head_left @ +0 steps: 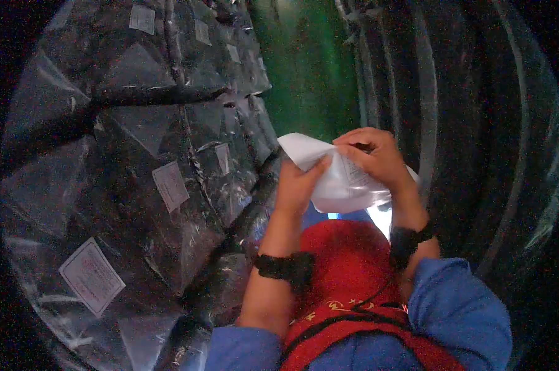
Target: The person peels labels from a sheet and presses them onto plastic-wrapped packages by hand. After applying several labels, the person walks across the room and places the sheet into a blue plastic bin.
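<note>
While we look down: both our hands are up in front of the chest, working on a clear plastic bag (pixel 344 185) with white paper inside.
Left hand (pixel 298 182): our grip is closed on the bag's lower left side, thumb pressed up against the plastic.
Right hand (pixel 372 154): fingers curled shut, pinching the bag's top edge from above.
Bag material: thin, crinkly, see-through film, bunched to a point at the upper left; printing on the paper is too small for us to read.
Wrists: black straps (pixel 285 267) on both, blue sleeves pushed back, red garment (pixel 347 266) below.
Left stack: dark goods sealed in glossy plastic packs (pixel 143 154), each with a white rectangular label (pixel 91 276), piled high beside us.
Right side: dark ribbed, shiny wrapped bulk (pixel 477 123), cut off by the edge, so we can't make out what's in it.
Between them: green surface (pixel 304 68), blurry.
</note>
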A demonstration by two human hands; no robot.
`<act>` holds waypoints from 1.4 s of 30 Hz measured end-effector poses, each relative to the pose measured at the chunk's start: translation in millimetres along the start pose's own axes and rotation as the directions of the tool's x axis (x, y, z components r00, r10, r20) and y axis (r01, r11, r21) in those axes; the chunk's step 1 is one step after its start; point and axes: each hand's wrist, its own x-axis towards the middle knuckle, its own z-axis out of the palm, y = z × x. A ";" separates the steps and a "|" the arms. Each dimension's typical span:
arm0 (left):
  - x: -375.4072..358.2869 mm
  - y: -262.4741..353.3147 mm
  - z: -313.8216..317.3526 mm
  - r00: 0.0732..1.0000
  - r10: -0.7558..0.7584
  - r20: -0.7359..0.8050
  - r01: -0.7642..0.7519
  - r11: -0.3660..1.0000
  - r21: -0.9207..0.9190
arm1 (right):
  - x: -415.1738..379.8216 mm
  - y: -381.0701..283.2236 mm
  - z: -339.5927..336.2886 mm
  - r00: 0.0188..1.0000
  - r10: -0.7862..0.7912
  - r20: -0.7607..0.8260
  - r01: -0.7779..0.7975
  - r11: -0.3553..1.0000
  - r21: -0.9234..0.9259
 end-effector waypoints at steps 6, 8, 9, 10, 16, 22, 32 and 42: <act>-12.8 25.4 8.5 0.985 -0.171 -0.021 0.172 0.984 0.046 | -0.6 -5.3 2.6 0.996 -0.005 0.089 0.008 0.999 -0.039; -19.2 31.4 23.0 0.974 -0.207 -0.090 0.211 0.977 0.030 | -3.5 -6.6 -4.0 0.990 0.034 0.135 -0.033 0.999 -0.009; -19.1 24.0 25.3 0.969 -0.221 -0.114 0.226 0.974 0.032 | -3.6 -4.7 -8.7 0.982 0.064 0.176 -0.067 0.998 0.011; -19.7 9.0 25.2 0.974 -0.204 -0.103 0.208 0.978 0.033 | -6.5 1.2 -12.5 0.973 0.120 0.199 -0.128 0.991 0.028; -31.8 -28.6 16.9 0.971 -0.236 -0.032 0.231 0.967 -0.110 | -17.5 35.2 -7.4 0.977 0.140 0.163 -0.131 0.989 -0.063; -31.1 -60.5 12.4 0.967 -0.252 -0.031 0.246 0.962 -0.118 | -24.1 55.6 2.0 0.972 0.230 0.050 -0.215 0.954 -0.207; -35.4 -103.2 3.6 0.886 -0.421 -0.194 0.370 0.894 -0.251 | -32.4 95.2 -22.8 0.765 0.484 -0.424 -0.400 0.874 0.276; -12.0 -112.1 -14.4 0.911 -0.345 -0.226 0.144 0.781 -0.608 | -57.3 42.1 51.9 0.949 -0.101 0.297 0.160 0.970 -0.183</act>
